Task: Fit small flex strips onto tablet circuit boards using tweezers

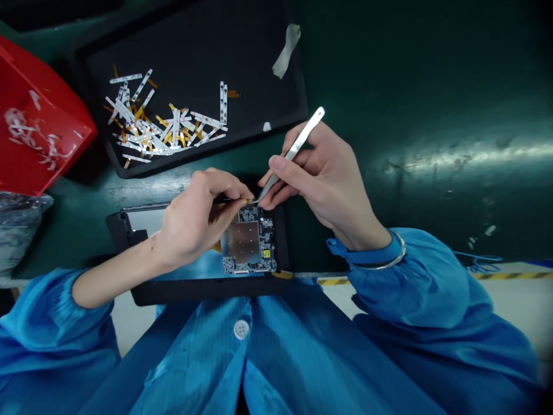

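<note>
- Here's my left hand (192, 216), reaching across the device (190, 272), thumb and forefinger pressed together, pinching a tiny orange tab (249, 201)!
- And my right hand (328, 178) has the tweezers (298, 144), gripped between thumb and fingers, slanting, blunt end up and away from me.
- Their tips meet the work right beside my left fingertips, at the far edge of the board (248, 268); whether they clasp the tab, I cannot tell, it's too small.
- The board sits in the right part of the device: broad metal plate (241, 242) in its middle, yellow sticker (266, 253) low on the right.
- The device lies open, right in front of me, at the near edge of the green counter (432, 115).
- Beyond it, the black tray (194, 46), white-and-orange strips (149, 135) heaped mostly on its left side, some tape (287, 51) on its right rim.
- Far left, a red bin (38, 115), with clear plastic (19, 230) just nearer me!
</note>
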Action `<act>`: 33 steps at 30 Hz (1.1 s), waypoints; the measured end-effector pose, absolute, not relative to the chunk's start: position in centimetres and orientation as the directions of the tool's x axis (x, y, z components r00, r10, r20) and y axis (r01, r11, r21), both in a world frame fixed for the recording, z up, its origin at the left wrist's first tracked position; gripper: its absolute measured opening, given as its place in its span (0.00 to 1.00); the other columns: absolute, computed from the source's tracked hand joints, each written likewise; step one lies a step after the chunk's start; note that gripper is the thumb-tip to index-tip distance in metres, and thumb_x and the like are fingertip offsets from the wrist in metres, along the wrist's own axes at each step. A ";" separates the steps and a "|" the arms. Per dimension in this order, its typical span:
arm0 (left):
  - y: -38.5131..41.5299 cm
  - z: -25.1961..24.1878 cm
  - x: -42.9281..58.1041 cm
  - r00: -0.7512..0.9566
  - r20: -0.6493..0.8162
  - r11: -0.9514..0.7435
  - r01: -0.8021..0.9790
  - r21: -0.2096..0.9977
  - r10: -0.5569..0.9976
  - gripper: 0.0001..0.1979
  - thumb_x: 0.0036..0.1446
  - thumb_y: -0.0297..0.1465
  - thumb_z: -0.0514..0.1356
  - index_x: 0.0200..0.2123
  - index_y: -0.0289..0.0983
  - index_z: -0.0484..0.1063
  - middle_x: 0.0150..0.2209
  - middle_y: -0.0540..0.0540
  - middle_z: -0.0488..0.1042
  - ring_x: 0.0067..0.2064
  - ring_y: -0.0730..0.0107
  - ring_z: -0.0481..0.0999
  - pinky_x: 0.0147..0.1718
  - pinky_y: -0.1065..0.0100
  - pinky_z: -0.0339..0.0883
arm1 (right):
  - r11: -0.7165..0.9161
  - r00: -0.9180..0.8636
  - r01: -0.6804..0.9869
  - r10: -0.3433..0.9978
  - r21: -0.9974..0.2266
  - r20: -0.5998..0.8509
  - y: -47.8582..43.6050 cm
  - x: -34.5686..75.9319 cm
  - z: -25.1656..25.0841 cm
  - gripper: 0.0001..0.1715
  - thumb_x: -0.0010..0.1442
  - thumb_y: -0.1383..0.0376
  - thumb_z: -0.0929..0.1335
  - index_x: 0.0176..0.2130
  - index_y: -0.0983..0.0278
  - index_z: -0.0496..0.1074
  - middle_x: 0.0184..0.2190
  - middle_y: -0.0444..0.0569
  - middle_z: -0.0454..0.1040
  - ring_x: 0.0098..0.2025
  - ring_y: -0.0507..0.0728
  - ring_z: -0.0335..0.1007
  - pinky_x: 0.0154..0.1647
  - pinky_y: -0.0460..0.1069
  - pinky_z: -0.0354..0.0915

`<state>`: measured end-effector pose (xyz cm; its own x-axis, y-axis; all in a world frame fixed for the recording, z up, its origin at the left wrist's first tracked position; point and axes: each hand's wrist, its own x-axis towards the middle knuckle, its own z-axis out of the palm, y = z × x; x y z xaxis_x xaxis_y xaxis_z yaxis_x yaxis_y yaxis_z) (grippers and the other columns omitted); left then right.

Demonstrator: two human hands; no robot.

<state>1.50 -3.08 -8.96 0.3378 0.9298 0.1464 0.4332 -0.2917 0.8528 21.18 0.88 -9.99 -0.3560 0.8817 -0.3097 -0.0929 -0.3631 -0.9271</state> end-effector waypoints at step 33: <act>-2.8 -8.8 0.4 0.606 0.290 -0.651 0.542 0.531 0.741 0.09 0.64 0.19 0.56 0.46 0.32 0.70 0.41 0.43 0.79 0.46 0.67 0.79 0.43 0.68 0.78 | -0.264 -0.319 -0.104 0.922 -0.959 -0.219 0.4 21.4 -10.1 0.23 0.55 0.52 0.76 0.38 0.57 0.62 0.27 0.40 0.77 0.22 0.53 0.75 0.22 0.48 0.76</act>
<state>0.40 -2.79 -8.85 0.6060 0.7407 0.2901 0.5422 -0.6515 0.5307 21.40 0.40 -10.14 -0.3193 0.9219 -0.2192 -0.1042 -0.2641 -0.9589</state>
